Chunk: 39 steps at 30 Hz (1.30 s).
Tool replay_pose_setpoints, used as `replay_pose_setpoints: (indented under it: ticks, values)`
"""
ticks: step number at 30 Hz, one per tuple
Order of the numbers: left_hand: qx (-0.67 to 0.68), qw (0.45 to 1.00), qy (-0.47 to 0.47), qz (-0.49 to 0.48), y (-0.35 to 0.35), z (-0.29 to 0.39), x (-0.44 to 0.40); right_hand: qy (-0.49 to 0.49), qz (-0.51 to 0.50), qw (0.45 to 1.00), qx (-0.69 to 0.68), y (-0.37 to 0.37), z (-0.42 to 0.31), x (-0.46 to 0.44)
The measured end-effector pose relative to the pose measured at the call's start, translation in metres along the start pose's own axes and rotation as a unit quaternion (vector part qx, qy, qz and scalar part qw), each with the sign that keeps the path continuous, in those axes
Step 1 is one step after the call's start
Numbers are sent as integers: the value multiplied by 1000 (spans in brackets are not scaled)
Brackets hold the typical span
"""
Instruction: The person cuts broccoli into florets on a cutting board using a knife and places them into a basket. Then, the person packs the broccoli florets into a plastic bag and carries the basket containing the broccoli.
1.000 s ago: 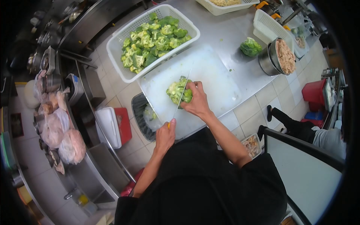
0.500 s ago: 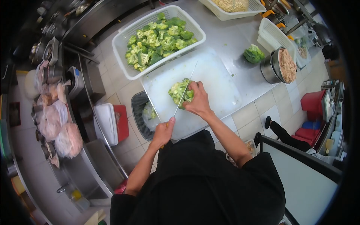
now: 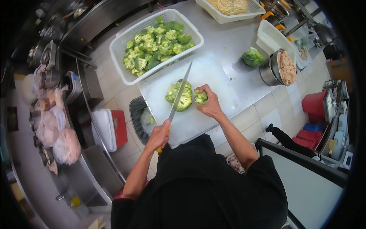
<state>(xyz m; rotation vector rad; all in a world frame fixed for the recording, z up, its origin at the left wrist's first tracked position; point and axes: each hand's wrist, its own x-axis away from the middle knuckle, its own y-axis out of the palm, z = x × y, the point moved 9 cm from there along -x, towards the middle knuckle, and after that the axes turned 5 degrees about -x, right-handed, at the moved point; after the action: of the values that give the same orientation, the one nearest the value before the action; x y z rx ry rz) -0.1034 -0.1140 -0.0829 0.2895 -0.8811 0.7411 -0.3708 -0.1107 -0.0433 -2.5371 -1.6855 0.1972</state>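
Note:
My left hand (image 3: 159, 136) grips the yellow handle of a long knife (image 3: 180, 91), whose blade lies over a broccoli head (image 3: 184, 100) on the white cutting board (image 3: 225, 87). To the right of that head, my right hand (image 3: 209, 102) holds a smaller broccoli piece (image 3: 201, 97) between thumb and fingers, just above or on the board. A gap separates the two pieces. Beyond the board's far left edge, a white basket (image 3: 127, 80) holds many cut florets.
A whole broccoli head (image 3: 252, 57) sits on the steel table (image 3: 213, 36) beside metal pots (image 3: 270, 71) of minced meat. Farther back are a basket of noodles (image 3: 228, 18) and another white basket (image 3: 267, 38). A dark bin (image 3: 135, 114) stands left of the board.
A piece has come apart from the broccoli head, and my right hand has moved right with it. The knife blade now shows its flat side over the remaining head.

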Motion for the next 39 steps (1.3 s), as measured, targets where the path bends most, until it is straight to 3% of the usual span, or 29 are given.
replay_pose_setpoints:
  ticks: [4,7,13,15,17,19,23,25,28,31,34,37,39]
  values:
    - [-1,999,33,38,-5,-5,7,75,34,957,-280,-22,0,-9]
    - [17,998,9,58,5,-15,15,32,50,954,-293,-25,-43,-53]
    - [18,996,29,85,9,-24,28,-47,-23,992,-113,53,-118,-187]
    - [4,994,35,100,6,-31,27,-159,67,985,23,71,-130,-223]
    - [15,993,42,107,4,-33,32,-187,96,976,57,65,-131,-224]
    - [34,993,35,110,3,-40,38,-139,56,989,-12,34,-126,-208]
    - [67,990,24,124,-7,-59,54,157,-87,983,-29,4,21,-144]
    - [89,988,12,125,-9,-62,65,156,-179,968,-78,29,26,-95]
    - [59,986,24,152,-17,-59,68,141,-282,949,-3,62,35,-62]
    - [31,980,53,190,-23,-40,71,145,-236,960,46,57,43,-49]
    - [-39,973,81,214,-27,-20,72,6,-85,989,124,46,8,-33]
    - [-108,948,174,245,-20,7,71,-36,44,988,146,44,-28,-16]
    - [-153,932,207,256,-12,23,71,-45,57,986,150,49,-32,-10]
